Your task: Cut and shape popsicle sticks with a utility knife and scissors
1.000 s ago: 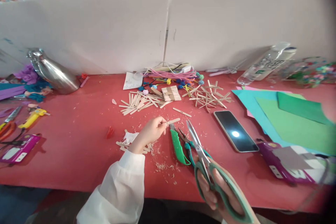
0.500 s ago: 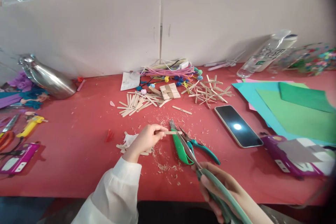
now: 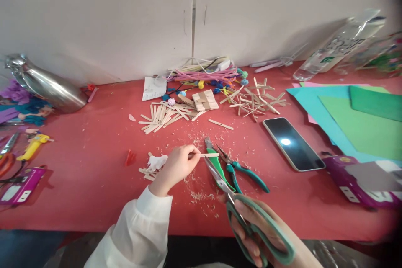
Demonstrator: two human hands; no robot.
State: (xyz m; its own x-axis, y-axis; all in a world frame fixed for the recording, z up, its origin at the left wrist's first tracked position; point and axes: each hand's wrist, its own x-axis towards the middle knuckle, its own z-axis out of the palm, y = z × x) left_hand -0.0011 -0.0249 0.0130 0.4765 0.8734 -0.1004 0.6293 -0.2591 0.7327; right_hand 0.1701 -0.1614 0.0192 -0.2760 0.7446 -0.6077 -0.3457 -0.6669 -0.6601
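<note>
My left hand [image 3: 180,164] pinches one end of a small wooden stick [image 3: 210,155], which points to the right. In my right hand [image 3: 251,222] are scissors [image 3: 266,230] with green handles; their blades reach up to the stick near my left fingertips. Beneath the blades lies a green cutter [image 3: 216,161], partly hidden by them. Teal-handled pliers [image 3: 251,174] rest just right of the cutter. Wood shavings [image 3: 201,196] are scattered around the tools. A white crumpled piece [image 3: 157,162] sits on short sticks left of my left hand.
Loose sticks [image 3: 161,117] and a bundled stack [image 3: 205,100] lie further back. On the right are a phone [image 3: 293,144], coloured sheets [image 3: 361,130] and a leaning bottle [image 3: 339,48]. A metal jug [image 3: 50,86] and yellow glue gun [image 3: 34,146] are at left.
The view has tilted down and come slightly closer. The scissor handles have spread apart, and the blades have shifted left along the stick toward my left fingers.
</note>
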